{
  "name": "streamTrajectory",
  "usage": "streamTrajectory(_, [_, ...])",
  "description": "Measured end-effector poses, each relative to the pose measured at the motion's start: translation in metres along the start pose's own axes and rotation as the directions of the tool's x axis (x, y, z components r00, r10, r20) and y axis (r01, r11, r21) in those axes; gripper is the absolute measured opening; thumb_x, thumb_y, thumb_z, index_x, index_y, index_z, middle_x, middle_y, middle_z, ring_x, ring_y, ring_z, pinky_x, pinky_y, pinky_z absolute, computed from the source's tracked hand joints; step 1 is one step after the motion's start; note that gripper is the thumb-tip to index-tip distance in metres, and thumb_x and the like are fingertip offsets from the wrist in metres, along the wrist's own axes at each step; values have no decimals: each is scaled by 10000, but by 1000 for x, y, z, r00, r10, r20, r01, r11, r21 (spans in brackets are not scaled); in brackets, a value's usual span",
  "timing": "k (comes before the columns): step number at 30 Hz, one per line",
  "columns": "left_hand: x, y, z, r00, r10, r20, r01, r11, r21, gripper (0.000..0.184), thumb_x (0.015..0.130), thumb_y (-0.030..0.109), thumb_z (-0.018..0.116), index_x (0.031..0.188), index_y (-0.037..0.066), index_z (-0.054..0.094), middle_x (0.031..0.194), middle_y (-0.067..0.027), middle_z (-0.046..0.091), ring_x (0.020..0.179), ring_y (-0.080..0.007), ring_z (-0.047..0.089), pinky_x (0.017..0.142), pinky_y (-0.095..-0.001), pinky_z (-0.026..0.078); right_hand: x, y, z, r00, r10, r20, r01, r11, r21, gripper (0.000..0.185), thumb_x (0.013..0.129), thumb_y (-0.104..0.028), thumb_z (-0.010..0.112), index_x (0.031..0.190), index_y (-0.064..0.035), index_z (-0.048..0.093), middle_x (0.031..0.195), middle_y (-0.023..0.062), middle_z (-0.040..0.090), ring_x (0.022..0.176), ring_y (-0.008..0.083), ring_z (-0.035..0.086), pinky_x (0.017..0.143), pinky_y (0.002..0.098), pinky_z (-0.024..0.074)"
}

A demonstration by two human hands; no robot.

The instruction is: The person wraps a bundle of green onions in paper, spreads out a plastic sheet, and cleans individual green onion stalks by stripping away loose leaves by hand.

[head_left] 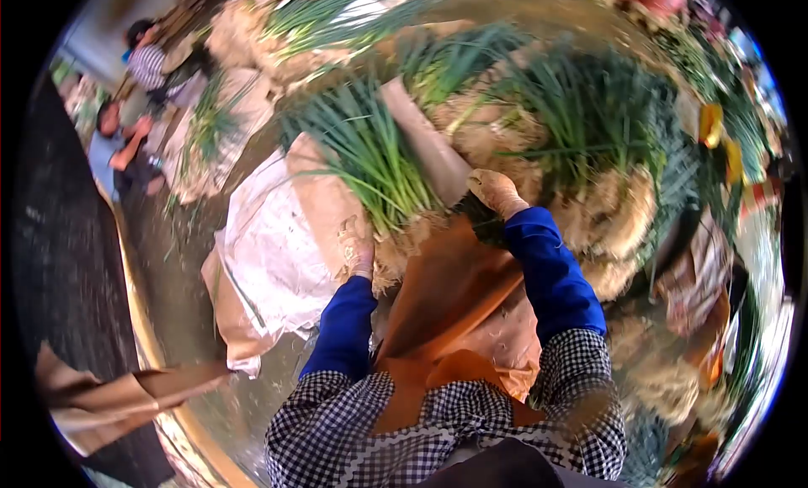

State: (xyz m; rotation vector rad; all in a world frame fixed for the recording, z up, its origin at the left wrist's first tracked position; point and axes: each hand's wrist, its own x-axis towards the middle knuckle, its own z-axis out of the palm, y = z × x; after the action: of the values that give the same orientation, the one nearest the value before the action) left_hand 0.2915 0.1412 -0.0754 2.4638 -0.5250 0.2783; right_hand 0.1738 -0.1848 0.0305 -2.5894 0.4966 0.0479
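A bundle of green onions [383, 164] lies in front of me on brown wrapping paper [316, 181], leaves pointing away and pale roots toward me. My left hand [357, 245], in a light, soiled glove, is at the left edge of the bundle, pressed to the paper; its fingers are blurred. My right hand [497, 192], gloved too, has its fingers curled at the near end of a raised paper flap [425, 138] on the bundle's right side. An orange-brown apron [454, 277] spreads below both hands.
More onion bundles [581, 109] with thick roots lie to the right, and others [337, 25] at the back. White and pink sheeting [273, 235] is at the left. Two people [122, 147] sit at the upper left beside onions on paper. A dark surface with a pale edge [139, 294] runs along the left.
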Motion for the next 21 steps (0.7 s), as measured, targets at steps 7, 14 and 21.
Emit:
streamTrajectory(7, [-2, -2, 2, 930, -196, 310, 168, 979, 113, 811, 695, 337, 700, 1352, 59, 315, 1410, -202, 256, 1256, -361, 308, 1016, -422, 310, 88, 92, 125, 995, 102, -8, -101, 969, -225, 552, 805, -441, 531, 1154, -14, 523, 1244, 184, 490, 1087, 329, 525, 918, 397, 427])
streamTrajectory(14, [-2, -51, 12, 918, -244, 313, 272, 961, -48, 468, 769, 186, 607, 1183, 12, 475, 1098, -210, 518, 1018, -328, 508, 895, -394, 423, 80, 32, 83, 938, 344, -41, -326, 916, 232, 345, 890, -289, 457, 1063, -13, 571, 1042, 148, 580, 984, 272, 553, 831, 353, 452])
streamTrajectory(21, [12, -69, -78, 839, -533, 111, 473, 613, -633, 125, 874, 122, 441, 867, 70, 554, 629, 5, 507, 591, -81, 525, 523, -199, 441, 92, 33, 124, 846, 370, 385, -334, -197, 922, 290, 940, -221, 391, 1120, -37, 525, 992, 44, 567, 906, 168, 540, 727, 252, 452])
